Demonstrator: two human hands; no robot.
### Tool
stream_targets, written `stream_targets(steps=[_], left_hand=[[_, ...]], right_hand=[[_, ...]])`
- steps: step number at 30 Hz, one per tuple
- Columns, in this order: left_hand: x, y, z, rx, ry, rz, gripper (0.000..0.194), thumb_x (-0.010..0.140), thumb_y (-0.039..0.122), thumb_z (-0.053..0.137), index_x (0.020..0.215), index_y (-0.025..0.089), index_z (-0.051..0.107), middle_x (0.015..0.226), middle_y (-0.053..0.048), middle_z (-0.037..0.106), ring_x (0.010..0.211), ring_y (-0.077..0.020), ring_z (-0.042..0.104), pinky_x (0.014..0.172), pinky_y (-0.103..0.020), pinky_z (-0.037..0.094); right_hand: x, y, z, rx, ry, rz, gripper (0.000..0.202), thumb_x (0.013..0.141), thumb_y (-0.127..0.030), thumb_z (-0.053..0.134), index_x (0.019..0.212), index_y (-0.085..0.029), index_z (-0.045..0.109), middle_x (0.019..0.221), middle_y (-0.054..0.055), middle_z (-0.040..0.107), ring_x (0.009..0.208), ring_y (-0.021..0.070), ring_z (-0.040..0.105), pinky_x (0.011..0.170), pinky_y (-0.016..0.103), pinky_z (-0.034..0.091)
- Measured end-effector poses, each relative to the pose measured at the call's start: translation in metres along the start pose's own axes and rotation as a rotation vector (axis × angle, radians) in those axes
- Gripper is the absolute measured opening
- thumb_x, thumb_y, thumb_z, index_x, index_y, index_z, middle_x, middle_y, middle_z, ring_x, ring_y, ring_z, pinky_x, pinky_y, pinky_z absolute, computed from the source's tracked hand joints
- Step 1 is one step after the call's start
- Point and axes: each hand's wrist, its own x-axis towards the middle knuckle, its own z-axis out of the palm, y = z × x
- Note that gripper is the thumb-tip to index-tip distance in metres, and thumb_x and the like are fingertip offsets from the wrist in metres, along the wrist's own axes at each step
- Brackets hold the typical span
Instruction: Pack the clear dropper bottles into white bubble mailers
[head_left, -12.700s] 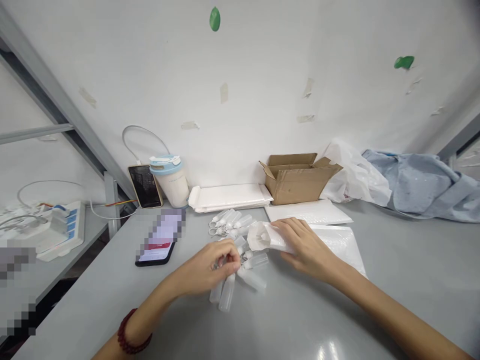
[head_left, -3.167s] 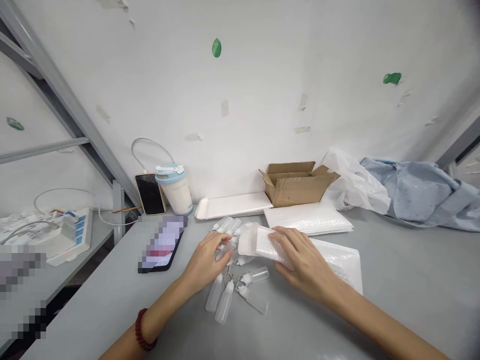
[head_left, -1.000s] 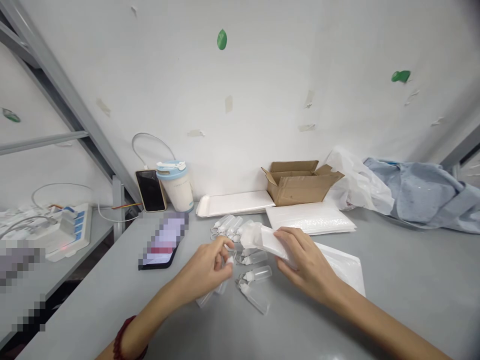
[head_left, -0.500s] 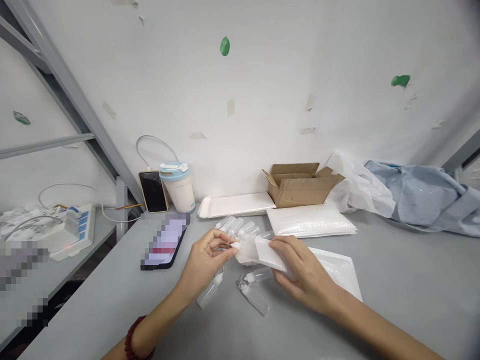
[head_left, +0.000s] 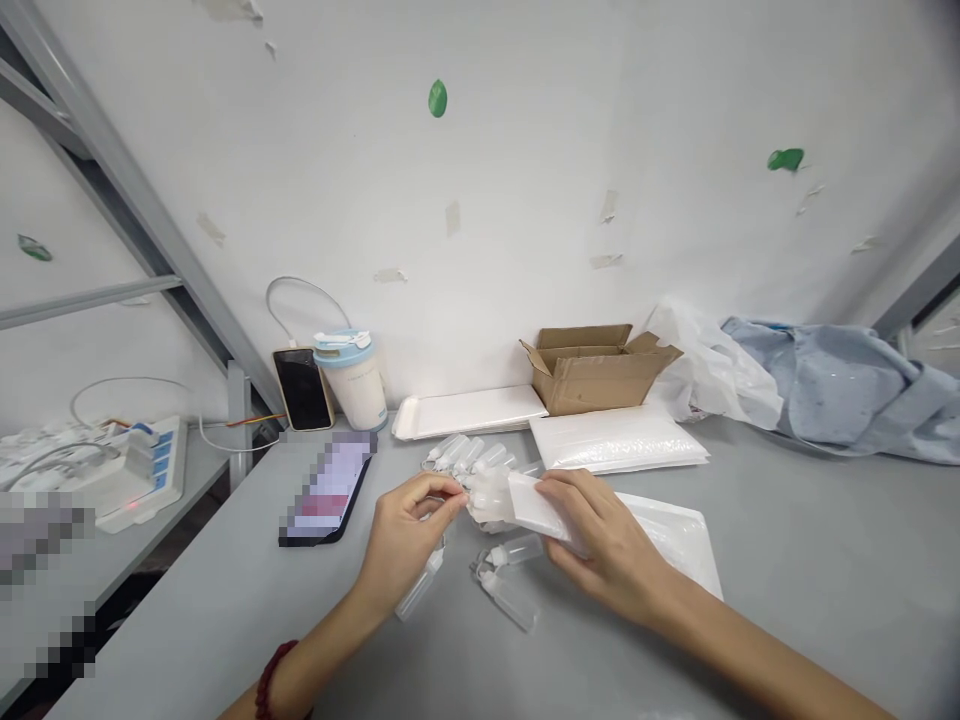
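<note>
No brand, label or legible writing shows anywhere on the goods; the screen of the phone [head_left: 328, 490] lying flat toward the bench's left edge is blurred out. At the middle of the grey bench [head_left: 787, 560], the right hand [head_left: 600, 535] is closed around a white padded mailer [head_left: 525, 498], thumb beneath and fingers over the top, its open mouth turned toward the left hand [head_left: 409, 530]. The left hand pinches a small clear dropper bottle [head_left: 459, 487] between thumb and fingertips, right at the mailer's mouth, touching it. More small bottles lie loose on the bench: one [head_left: 418, 588] under the left hand, two [head_left: 511, 575] just below the mailer, and a cluster [head_left: 471, 455] just behind it. A flat white mailer [head_left: 675, 535] lies under the right wrist. Along the bench's far edge, against the white wall, stand a second phone [head_left: 302, 388] on a charging cable, a white cup with a blue lid [head_left: 351, 378], a stack of white mailers [head_left: 471, 410], another stack [head_left: 616, 440], an open cardboard box [head_left: 596, 368], a white plastic bag [head_left: 705, 375] and a rumpled blue cloth [head_left: 840, 385]. Scraps of tape and green marks dot the wall. A power strip [head_left: 131, 470] sits on a lower shelf beyond the left edge, beside grey steel framing.
</note>
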Motion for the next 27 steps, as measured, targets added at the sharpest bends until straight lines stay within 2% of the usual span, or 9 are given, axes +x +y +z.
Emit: stream_targets(steps=[4,8,12,15,18,23,25,27], left_hand=[[-0.003,0.003,0.002,0.128,-0.016,0.003,0.01,0.074,0.028,0.063,0.075,0.018,0.066,0.073,-0.001,0.066,0.068,-0.0154,0.059,0.065,-0.026,0.047],[-0.007,0.001,0.006,0.197,-0.031,0.009,0.012,0.073,0.03,0.064,0.072,0.018,0.066,0.061,0.001,0.062,0.054,-0.0129,0.051,0.052,-0.023,0.04],[-0.013,0.005,0.009,0.209,-0.195,0.021,0.022,0.083,0.034,0.052,0.079,0.019,0.067,0.064,0.0,0.065,0.052,-0.0125,0.051,0.049,-0.022,0.035],[-0.014,0.012,0.007,0.264,-0.312,0.098,0.031,0.089,0.034,0.043,0.079,0.019,0.068,0.072,-0.001,0.067,0.063,-0.0146,0.055,0.055,-0.022,0.037],[-0.008,0.018,-0.002,0.294,-0.298,0.13,0.032,0.089,0.034,0.041,0.082,0.02,0.069,0.079,-0.002,0.067,0.071,-0.0164,0.056,0.064,-0.024,0.04],[0.005,0.017,-0.029,0.449,-0.202,0.009,0.024,0.08,0.04,0.053,0.086,0.02,0.065,0.069,0.0,0.062,0.055,-0.014,0.049,0.051,-0.022,0.034],[0.005,0.014,-0.037,0.54,-0.254,-0.043,0.022,0.074,0.041,0.058,0.081,0.021,0.065,0.062,0.003,0.057,0.051,-0.0137,0.047,0.048,-0.021,0.031],[0.002,0.011,-0.04,0.618,-0.356,-0.098,0.02,0.069,0.041,0.061,0.073,0.021,0.064,0.055,0.004,0.052,0.049,-0.0139,0.046,0.046,-0.021,0.028]], right_hand=[[0.001,-0.002,-0.001,0.001,-0.003,-0.002,0.044,0.074,-0.01,0.048,0.116,-0.017,0.041,0.107,0.013,0.054,0.097,0.0261,0.051,0.077,0.042,0.048],[0.0,-0.008,0.0,0.031,-0.034,-0.028,0.045,0.072,-0.008,0.047,0.116,-0.017,0.041,0.108,0.013,0.054,0.096,0.0259,0.051,0.077,0.042,0.048],[-0.001,-0.014,0.0,0.049,-0.073,-0.044,0.047,0.07,-0.007,0.046,0.116,-0.016,0.041,0.109,0.013,0.053,0.097,0.0257,0.05,0.079,0.042,0.047],[-0.002,-0.015,0.001,0.054,-0.078,-0.051,0.048,0.07,-0.007,0.046,0.117,-0.015,0.041,0.109,0.013,0.053,0.098,0.0255,0.05,0.08,0.042,0.047],[-0.001,-0.01,0.0,0.03,-0.054,-0.04,0.046,0.073,-0.008,0.047,0.117,-0.015,0.04,0.109,0.014,0.053,0.098,0.026,0.05,0.079,0.042,0.047],[0.004,0.002,-0.004,-0.041,0.019,0.015,0.042,0.076,-0.011,0.047,0.117,-0.018,0.041,0.108,0.014,0.054,0.097,0.0264,0.052,0.077,0.042,0.048],[0.005,0.004,-0.005,-0.053,0.034,0.027,0.04,0.077,-0.013,0.048,0.116,-0.018,0.041,0.107,0.014,0.054,0.097,0.0263,0.052,0.077,0.042,0.048],[0.005,0.005,-0.006,-0.06,0.035,0.036,0.039,0.078,-0.013,0.048,0.116,-0.017,0.041,0.108,0.014,0.054,0.097,0.0262,0.052,0.077,0.042,0.048]])
